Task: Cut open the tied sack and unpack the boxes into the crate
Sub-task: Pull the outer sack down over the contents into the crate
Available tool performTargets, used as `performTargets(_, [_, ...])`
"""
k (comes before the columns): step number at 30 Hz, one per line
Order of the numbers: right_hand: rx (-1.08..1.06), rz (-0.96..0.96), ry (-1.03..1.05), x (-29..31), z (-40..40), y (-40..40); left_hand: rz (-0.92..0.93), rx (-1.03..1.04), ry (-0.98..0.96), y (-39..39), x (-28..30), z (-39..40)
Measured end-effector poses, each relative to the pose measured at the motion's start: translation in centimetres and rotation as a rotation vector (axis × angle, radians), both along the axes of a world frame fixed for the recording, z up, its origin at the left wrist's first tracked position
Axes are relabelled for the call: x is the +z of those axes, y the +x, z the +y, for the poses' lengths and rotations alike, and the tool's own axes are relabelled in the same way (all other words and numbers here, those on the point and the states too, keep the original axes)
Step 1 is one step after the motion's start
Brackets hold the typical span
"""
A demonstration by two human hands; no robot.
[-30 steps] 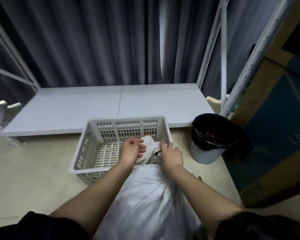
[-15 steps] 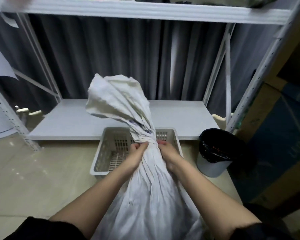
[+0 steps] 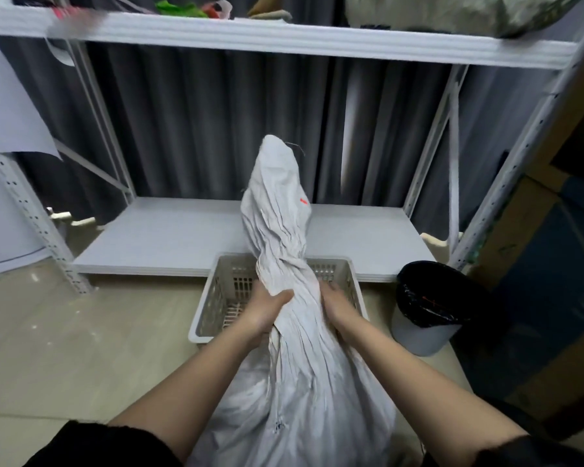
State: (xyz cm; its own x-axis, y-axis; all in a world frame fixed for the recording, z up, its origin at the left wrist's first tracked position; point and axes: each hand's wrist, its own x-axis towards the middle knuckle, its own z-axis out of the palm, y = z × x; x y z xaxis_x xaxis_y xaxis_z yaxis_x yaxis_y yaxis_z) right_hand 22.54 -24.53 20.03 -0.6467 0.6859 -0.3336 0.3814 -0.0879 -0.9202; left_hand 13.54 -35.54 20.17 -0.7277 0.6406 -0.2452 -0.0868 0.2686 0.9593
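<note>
A white woven sack (image 3: 294,375) stands upright on the floor between my forearms, its twisted neck (image 3: 277,210) rising tall in front of me. My left hand (image 3: 267,308) grips the neck from the left, thumb over the cloth. My right hand (image 3: 338,306) holds it from the right, fingers partly hidden behind the fabric. Behind the sack sits a white slotted plastic crate (image 3: 216,305) on the floor; what I see of its inside holds nothing. No boxes or cutting tool show.
A black-lined waste bin (image 3: 425,308) stands right of the crate. A white low shelf board (image 3: 169,237) lies behind, with rack uprights (image 3: 506,183) and an upper shelf (image 3: 284,38) overhead. Cardboard boxes (image 3: 553,271) crowd the right side. Beige floor (image 3: 81,332) spreads to the left.
The sack's loose top, flared to the left half a second ago, now stands narrow, twisted and upright. Both hands stay on the neck. My view has tilted upward since a second ago.
</note>
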Motion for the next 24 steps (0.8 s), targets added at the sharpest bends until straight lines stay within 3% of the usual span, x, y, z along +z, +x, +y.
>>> performTargets(3, [0.049, 0.133, 0.044, 1.1, 0.3, 0.0, 0.4, 0.082, -0.276, 0.2, 1.7, 1.0])
performTargets(5, [0.143, 0.121, 0.066, 1.8, 0.1, 0.0, 0.513, 0.031, -0.372, 0.4, 2.8, 1.4])
performTargets(7, [0.162, 0.153, 0.011, 1.7, 0.6, 0.1, 0.393, -0.06, -0.288, -0.7, 3.0, 1.5])
performTargets(9, [0.12, 0.2, -0.121, 2.2, 1.7, 0.7, 0.107, -0.127, -0.166, -2.4, 3.6, 0.6])
performTargets(11, [0.069, 0.253, -0.248, 2.8, 3.3, 1.8, -0.116, -0.081, -0.12, -4.6, 4.0, -1.0])
performTargets(13, [0.033, 0.266, -0.297, 3.5, 4.7, 2.8, -0.225, -0.007, -0.094, -6.5, 5.0, -2.6])
performTargets(15, [0.034, 0.235, -0.283, 4.0, 5.7, 3.5, -0.233, 0.049, -0.107, -7.7, 5.6, -3.6])
performTargets(19, [0.014, 0.105, -0.113, 5.5, 7.4, 4.2, -0.005, 0.217, -0.129, -9.2, 6.5, -4.3])
performTargets(24, [-0.099, -0.021, -0.026, 6.1, 10.7, 6.0, 0.078, 0.306, -0.195, -12.3, 6.5, -5.2])
